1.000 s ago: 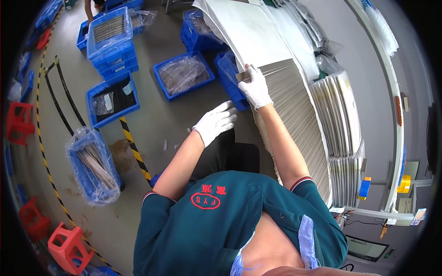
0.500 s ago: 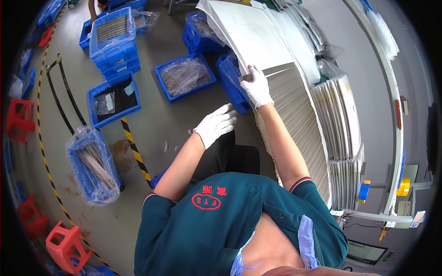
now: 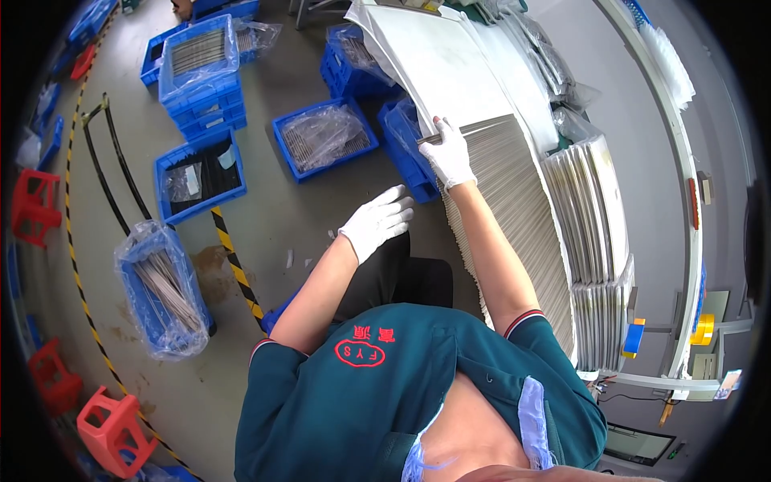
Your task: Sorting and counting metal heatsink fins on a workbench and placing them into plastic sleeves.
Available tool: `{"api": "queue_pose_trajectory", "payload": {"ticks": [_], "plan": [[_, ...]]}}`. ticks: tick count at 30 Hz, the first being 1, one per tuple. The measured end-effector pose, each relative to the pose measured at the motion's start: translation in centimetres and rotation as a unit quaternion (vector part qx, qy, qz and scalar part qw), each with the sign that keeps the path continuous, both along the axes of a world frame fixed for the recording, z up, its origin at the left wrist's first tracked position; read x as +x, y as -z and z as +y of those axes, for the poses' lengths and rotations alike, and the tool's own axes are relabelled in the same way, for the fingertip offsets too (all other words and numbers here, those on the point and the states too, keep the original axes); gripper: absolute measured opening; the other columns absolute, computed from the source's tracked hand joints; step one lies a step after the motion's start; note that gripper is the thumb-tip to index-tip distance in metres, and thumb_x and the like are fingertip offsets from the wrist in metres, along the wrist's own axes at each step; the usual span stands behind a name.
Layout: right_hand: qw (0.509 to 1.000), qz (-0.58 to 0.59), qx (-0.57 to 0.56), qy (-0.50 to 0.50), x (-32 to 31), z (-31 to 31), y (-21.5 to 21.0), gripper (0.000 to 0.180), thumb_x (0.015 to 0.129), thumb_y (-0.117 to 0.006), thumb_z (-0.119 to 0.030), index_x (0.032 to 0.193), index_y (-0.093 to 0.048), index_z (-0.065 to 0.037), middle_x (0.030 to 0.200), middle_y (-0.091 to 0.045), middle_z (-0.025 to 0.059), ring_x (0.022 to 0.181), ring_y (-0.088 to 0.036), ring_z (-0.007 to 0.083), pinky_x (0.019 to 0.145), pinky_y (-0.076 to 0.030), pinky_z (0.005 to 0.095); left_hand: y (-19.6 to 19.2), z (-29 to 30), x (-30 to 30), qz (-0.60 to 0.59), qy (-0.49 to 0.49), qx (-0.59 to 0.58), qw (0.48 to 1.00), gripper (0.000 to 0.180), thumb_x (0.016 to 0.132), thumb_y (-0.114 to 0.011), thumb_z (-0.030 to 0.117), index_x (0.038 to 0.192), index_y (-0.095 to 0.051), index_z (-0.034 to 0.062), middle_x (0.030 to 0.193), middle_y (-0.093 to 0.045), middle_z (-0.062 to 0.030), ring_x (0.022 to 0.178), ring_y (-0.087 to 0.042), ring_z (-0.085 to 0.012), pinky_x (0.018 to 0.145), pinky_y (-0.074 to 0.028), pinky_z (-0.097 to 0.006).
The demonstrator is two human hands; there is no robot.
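Both hands wear white gloves. With my right hand (image 3: 450, 154) I pinch one thin grey metal strip (image 3: 429, 139) between thumb and fingers, at the far left corner of the long row of grey strips (image 3: 522, 217) that lies packed edge to edge along the table. The strip's end sticks out to the left of my fingers, over the table's edge. My left hand (image 3: 377, 222) holds nothing: it hangs in the air, fingers loosely spread, palm down, well apart from the row and lower left of my right hand.

Just beyond the row lies a big white sheet (image 3: 450, 64) on the table. To the right of the row stand stacks of grey flat plates (image 3: 590, 209), side by side.

Below the table's left edge sits a blue crate (image 3: 405, 149) lined with clear plastic. Further left on the floor are more blue crates (image 3: 321, 136) with bagged strips, a yellow-and-black tape line (image 3: 234, 265), and red stools (image 3: 36, 205).
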State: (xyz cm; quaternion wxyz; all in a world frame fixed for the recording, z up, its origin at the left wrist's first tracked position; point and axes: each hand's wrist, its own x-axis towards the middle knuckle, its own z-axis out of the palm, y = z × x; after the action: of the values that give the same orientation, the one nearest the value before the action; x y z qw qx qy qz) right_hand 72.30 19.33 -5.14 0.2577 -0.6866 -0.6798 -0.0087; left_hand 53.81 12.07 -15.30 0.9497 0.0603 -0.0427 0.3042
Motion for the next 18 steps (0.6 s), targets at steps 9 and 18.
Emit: {"api": "queue_pose_trajectory", "payload": {"ticks": [9, 18], "plan": [[1.0, 0.008, 0.021, -0.004, -0.2, 0.1, 0.4, 0.061, 0.064, -0.062, -0.022, 0.12, -0.054, 0.001, 0.122, -0.05, 0.0243, 0.109, -0.052, 0.0377, 0.094, -0.042, 0.0384, 2.0, 0.4, 0.2, -0.032, -0.016, 0.114, 0.993, 0.044, 0.093, -0.029, 0.01, 0.137, -0.031, 0.0076, 0.133, -0.043, -0.0119, 0.12, -0.043, -0.025, 0.102, -0.033, -0.039], [0.983, -0.099, 0.03, -0.154, 0.4, -3.4, -2.8, 0.039, 0.081, -0.059, -0.029, 0.104, -0.057, 0.002, 0.104, -0.055, 0.0166, 0.097, -0.051, 0.0325, 0.083, -0.042, 0.0386, -1.5, 0.4, -1.0, 0.202, -0.034, 0.051, 0.977, 0.043, 0.095, -0.034, 0.013, 0.138, -0.032, 0.0082, 0.132, -0.046, -0.015, 0.116, -0.049, -0.0276, 0.098, -0.04, -0.041]]}}
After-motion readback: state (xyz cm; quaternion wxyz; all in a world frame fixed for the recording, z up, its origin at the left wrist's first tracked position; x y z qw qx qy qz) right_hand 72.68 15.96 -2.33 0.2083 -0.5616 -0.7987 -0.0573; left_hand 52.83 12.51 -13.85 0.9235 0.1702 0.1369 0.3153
